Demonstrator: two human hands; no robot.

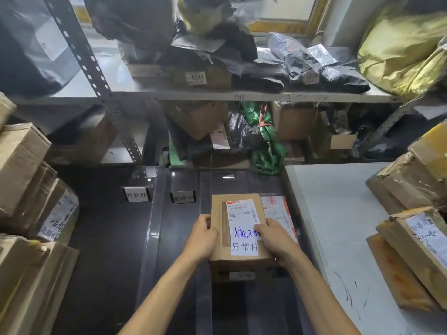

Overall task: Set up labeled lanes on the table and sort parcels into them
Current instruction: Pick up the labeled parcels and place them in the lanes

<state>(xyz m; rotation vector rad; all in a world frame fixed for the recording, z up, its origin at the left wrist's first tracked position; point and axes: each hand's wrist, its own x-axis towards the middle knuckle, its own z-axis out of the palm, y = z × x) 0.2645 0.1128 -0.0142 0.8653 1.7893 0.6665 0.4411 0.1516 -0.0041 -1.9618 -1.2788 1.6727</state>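
While the left hand [202, 235] curls its fingers round the left edge of a cardboard parcel [219, 209] and the right hand [275, 238] grips the right edge with its thumb lying on the white label [243, 247], the parcel lies lengthwise in the rightmost lane of the dark worktop [108, 238]. The label carries a barcode, blue handwriting and large printed characters. A small numbered tag [242, 275] shows on the near face below; whether it belongs to this parcel or to one under it, I cannot tell.

Just beside the parcel on its right, partly under the right hand, lies a flat packet [278, 209] with an orange-and-white slip. Clear dividers [154, 213] run along the worktop and mark off the lanes. At their far end stand two small signs, a white sign [136, 195] on the left and a second sign [183, 197] in the next lane.

To the right is a white worktop [338, 226] with taped boxes [416, 250] stacked at its far edge. Cartons [24, 165] are piled on the left. Behind, a metal shelf [193, 95] holds dark bags, a yellow sack [406, 49] and, lower down, a green bag [268, 146].
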